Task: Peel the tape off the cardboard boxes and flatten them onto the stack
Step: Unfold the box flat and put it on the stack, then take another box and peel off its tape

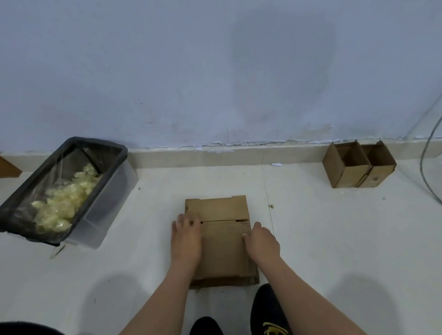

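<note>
A stack of flattened brown cardboard boxes (pixel 222 242) lies on the pale floor in front of me. My left hand (pixel 186 237) rests flat on the stack's left edge, fingers pointing away from me. My right hand (pixel 262 240) presses on the right edge, its fingers bent slightly over the side. Two upright open cardboard boxes (pixel 357 166) stand side by side against the skirting at the far right. No tape shows on the top sheet.
A bin (pixel 106 188) lined with clear plastic, tilted, sits at the left with crumpled tape wads (pixel 63 202) inside. My black shoes (pixel 272 317) are just below the stack. A grey cable (pixel 431 154) hangs at the right. The wall runs behind.
</note>
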`<state>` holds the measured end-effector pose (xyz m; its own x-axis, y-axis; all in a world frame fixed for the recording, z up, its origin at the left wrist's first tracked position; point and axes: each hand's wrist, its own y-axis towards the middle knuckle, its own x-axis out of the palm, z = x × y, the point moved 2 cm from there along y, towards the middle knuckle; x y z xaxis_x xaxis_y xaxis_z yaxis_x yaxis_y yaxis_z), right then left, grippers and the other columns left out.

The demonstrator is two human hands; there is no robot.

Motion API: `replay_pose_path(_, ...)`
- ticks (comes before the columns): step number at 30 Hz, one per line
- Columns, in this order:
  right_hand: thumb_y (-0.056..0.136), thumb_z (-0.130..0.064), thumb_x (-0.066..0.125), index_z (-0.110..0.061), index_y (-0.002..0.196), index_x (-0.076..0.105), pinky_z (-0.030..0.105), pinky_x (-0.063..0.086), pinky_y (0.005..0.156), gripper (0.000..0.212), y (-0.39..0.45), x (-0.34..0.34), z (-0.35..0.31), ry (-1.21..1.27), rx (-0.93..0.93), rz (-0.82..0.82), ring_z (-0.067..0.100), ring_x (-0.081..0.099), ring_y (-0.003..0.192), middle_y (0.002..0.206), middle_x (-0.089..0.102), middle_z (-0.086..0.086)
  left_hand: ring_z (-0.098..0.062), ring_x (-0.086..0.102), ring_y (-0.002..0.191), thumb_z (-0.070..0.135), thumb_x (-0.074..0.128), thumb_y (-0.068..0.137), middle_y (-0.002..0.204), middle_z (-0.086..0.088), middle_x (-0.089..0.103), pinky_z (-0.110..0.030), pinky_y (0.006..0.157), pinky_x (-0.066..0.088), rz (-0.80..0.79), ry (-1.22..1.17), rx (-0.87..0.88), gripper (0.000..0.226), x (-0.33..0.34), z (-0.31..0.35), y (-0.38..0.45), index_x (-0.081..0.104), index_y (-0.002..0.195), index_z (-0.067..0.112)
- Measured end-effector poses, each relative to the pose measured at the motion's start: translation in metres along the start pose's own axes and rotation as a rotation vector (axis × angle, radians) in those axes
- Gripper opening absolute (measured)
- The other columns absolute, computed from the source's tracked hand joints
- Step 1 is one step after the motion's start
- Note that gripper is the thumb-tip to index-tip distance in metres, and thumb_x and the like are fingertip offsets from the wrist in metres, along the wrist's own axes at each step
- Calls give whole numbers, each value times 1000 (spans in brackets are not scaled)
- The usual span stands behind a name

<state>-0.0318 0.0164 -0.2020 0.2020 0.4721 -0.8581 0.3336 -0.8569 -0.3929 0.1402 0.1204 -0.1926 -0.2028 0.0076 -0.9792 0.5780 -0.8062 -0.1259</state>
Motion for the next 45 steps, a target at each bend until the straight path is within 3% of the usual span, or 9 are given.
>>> replay_pose_path(3, 104, -34, 40, -11, 128, 47, 35, 48, 81, 34, -8, -21, 0, -54, -47, 38, 24, 57, 111, 122, 58, 8, -29, 14, 156, 25, 30, 110, 167, -11, 22, -44, 128, 7, -121, -27, 102, 47, -21, 32, -1, 32, 157, 17)
replay_pose_path(9, 104, -32, 40, -9, 140, 40, 37, 43, 96, 43, -28, -95, 23, -196, -103, 137, 28, 54, 118, 133, 52, 10, -29, 10, 157, 40, 18, 111, 170, -8, 13, -53, 127, 4, -327, 13, 224, 55, -61, 100, -13, 29, 159, 17)
replay_pose_path(17, 101, -19, 45, -11, 141, 39, 41, 41, 102, 42, -26, -201, 99, -226, -17, 242, 30, 50, 124, 139, 47, 12, -29, 8, 156, 38, 24, 110, 171, -3, 8, -55, 124, 12, -322, 18, 373, 55, -96, 225, -1, 21, 161, 17)
replay_pose_path(24, 96, -11, 49, -6, 144, 37, 45, 37, 111, 49, 38, -255, 165, -307, 52, 281, 32, 38, 138, 149, 39, 16, -34, 12, 155, 35, 33, 109, 170, -4, 10, -55, 122, 21, -288, 24, 538, 57, -79, 344, 51, 19, 161, 14)
replay_pose_path(32, 91, 2, 55, -9, 152, 27, 44, 43, 108, 68, 144, -249, 219, -272, 57, 158, 29, 38, 142, 165, 15, 11, -33, 19, 153, 24, 45, 104, 171, -1, 7, -55, 120, 27, -334, -13, 633, 69, -18, 433, 129, 11, 163, 14)
replay_pose_path(36, 88, -2, 63, -8, 155, 21, 46, 36, 114, 79, 193, -227, 244, -300, -4, 95, 29, 31, 147, 165, 14, 13, -29, 22, 154, 19, 48, 100, 170, -6, 11, -50, 119, 32, -342, -61, 691, 73, 18, 451, 165, 11, 162, 10)
replay_pose_path(39, 95, -2, 52, -3, 150, 33, 44, 34, 114, 58, 209, -219, 249, -355, -4, 108, 34, 35, 143, 158, 29, 19, -35, 35, 145, 17, 55, 98, 165, -9, 27, -53, 112, 39, -362, -83, 668, 73, 37, 449, 175, 18, 161, 14)
replay_pose_path(42, 103, -6, 35, 2, 139, 47, 40, 38, 102, 38, 220, -219, 253, -379, 1, 146, 37, 46, 130, 141, 47, 22, -38, 42, 133, 15, 60, 96, 153, -10, 36, -52, 102, 45, -313, -91, 657, 59, 46, 441, 176, 38, 150, 13)
replay_pose_path(45, 100, -4, 40, 1, 127, 57, 41, 45, 93, 32, 217, -220, 242, -262, 34, 187, 39, 54, 119, 129, 57, 21, -36, 38, 131, 15, 60, 97, 145, -11, 36, -49, 96, 45, -214, -55, 658, 38, 46, 432, 171, 54, 133, 7)
